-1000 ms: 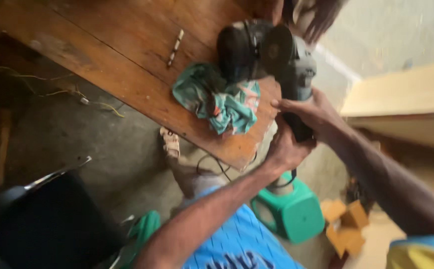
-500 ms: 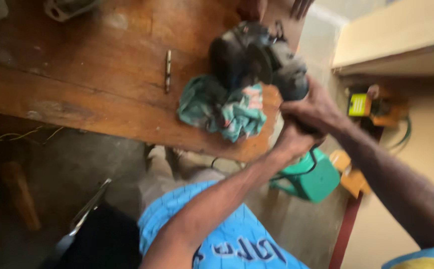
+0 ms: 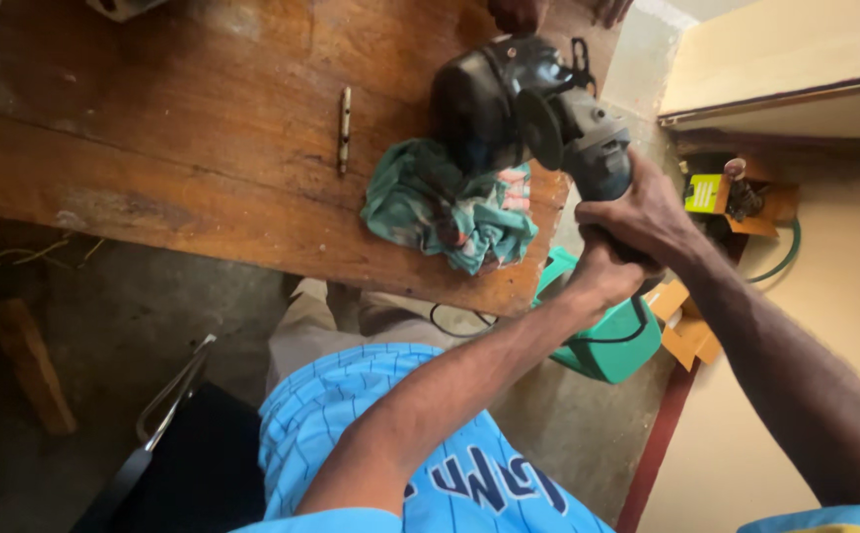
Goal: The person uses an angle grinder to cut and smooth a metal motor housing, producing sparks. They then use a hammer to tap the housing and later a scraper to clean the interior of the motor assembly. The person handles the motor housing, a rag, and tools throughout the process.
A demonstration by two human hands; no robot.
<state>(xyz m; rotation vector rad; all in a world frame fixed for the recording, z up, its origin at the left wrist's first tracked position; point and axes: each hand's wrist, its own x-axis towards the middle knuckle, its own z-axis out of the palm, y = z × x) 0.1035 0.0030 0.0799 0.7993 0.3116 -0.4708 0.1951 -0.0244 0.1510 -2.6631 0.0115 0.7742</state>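
Observation:
Both my hands grip a dark grey angle grinder (image 3: 588, 148) at the right end of a worn wooden table (image 3: 183, 168). My right hand (image 3: 647, 212) wraps the grinder's body from above. My left hand (image 3: 598, 281) holds the rear of its handle from below. The grinder's black disc (image 3: 538, 128) stands against a rounded black metal housing (image 3: 484, 104) that rests on the table. A crumpled teal patterned cloth (image 3: 449, 212) lies beside and partly under that housing, near the table's front edge.
A small metal hinge-like piece (image 3: 345, 128) lies on the table left of the cloth. A green plastic container (image 3: 612, 336) sits on the concrete floor below my hands, with a black cord. Cardboard boxes (image 3: 736, 197) stand at right. A dark chair (image 3: 183, 464) is at lower left.
The view has swung so the table sits more level and the boxes at right show. My hands keep their grip on the grinder, its disc still by the black housing.

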